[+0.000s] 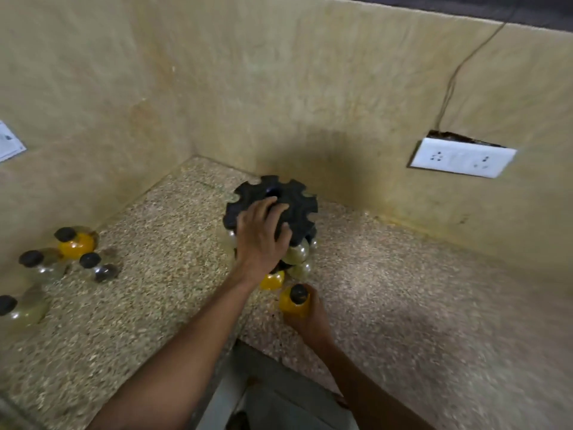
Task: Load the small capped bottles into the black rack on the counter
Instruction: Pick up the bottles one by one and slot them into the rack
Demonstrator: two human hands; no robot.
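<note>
- A person's left hand (260, 235) is lying palm-down on the notched top disc of the black rack (291, 200), fingers spread flat and gripping nothing.
- The rack is standing on the speckled stone surface (403, 290) close to the corner of two tan walls (248, 88), directly beneath that hand.
- Just under the left hand's wrist side, capped bottles are already sitting in the rack's lower tier: a pale one (296, 254) by the fingertips and a yellow-filled one (272, 280) near the wrist.
- The right hand (305, 318) is curling closed around a small orange bottle (294, 304) with a black cap, holding it upright just short of the rack and just beside the left wrist.
- Well off to the far side of the left forearm, away from both hands, loose bottles are waiting on the surface: an orange one (76, 243), a clear one (40, 265), one holding dark contents (99, 268), and a pale one (21, 310) at the frame's edge.
- Beyond the right hand, a white socket plate (462, 158) is hanging on the wall, a thin cable (459, 72) running upward from it.
</note>
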